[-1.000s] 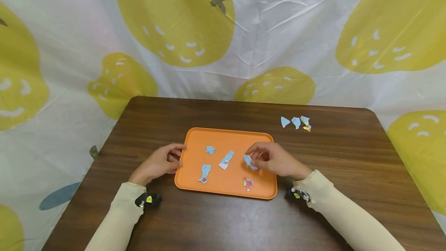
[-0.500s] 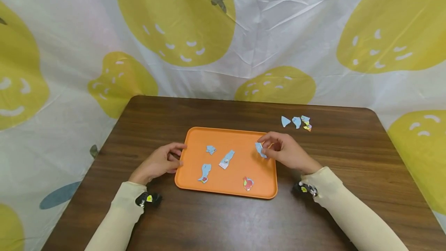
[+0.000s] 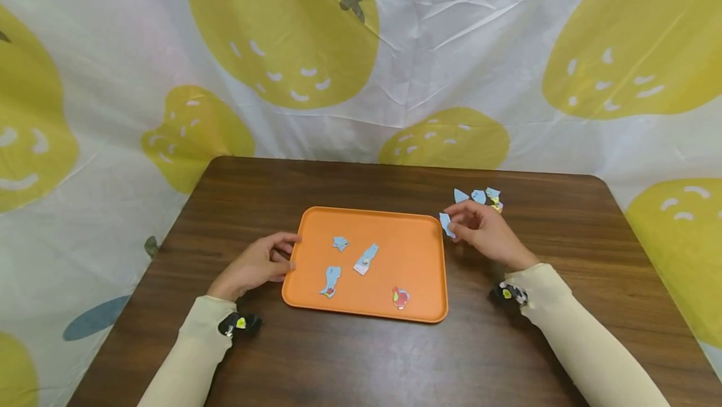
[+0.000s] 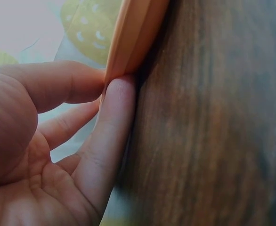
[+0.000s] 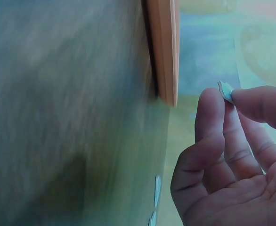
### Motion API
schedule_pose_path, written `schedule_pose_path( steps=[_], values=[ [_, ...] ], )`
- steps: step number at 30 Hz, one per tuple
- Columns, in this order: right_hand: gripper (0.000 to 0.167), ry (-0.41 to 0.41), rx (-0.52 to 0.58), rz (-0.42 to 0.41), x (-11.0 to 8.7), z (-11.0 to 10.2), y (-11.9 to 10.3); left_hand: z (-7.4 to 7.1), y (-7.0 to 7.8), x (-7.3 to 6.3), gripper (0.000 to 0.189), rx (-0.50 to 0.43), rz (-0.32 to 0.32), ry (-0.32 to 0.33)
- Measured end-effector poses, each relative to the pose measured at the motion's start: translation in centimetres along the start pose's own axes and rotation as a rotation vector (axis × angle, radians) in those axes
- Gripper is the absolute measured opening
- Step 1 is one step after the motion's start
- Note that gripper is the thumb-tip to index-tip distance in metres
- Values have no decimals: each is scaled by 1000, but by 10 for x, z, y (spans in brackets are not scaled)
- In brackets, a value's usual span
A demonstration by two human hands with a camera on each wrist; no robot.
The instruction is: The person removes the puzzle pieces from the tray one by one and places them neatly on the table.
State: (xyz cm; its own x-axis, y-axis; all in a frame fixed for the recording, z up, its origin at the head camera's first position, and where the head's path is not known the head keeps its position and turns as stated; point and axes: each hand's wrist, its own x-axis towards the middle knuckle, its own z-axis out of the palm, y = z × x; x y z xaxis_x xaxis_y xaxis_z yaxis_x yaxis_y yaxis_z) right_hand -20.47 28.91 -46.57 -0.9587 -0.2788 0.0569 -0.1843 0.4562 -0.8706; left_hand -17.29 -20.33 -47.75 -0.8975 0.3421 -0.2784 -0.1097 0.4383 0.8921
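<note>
In the right wrist view we are seeing the right hand (image 5: 239, 155) pinching one blue piece (image 5: 227, 92); the left wrist view is showing the left hand (image 4: 48, 183) touching the orange tray's (image 4: 138, 33) edge, though whether it is gripping we cannot tell. Only the head view is showing four pieces (image 3: 331, 280) lying inside. The pinched one is hovering just beside the right rim.
</note>
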Motion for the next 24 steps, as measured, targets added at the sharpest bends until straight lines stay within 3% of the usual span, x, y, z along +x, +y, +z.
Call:
schedule_pose_path(
  steps=[13,24],
  values=[
    [33,73,-31,10,3,-33,22,0,0,-1,57,-1,-5,2],
    [34,149,-51,69,9,-64,45,0,-1,0,57,-3,8,-4]
  ],
)
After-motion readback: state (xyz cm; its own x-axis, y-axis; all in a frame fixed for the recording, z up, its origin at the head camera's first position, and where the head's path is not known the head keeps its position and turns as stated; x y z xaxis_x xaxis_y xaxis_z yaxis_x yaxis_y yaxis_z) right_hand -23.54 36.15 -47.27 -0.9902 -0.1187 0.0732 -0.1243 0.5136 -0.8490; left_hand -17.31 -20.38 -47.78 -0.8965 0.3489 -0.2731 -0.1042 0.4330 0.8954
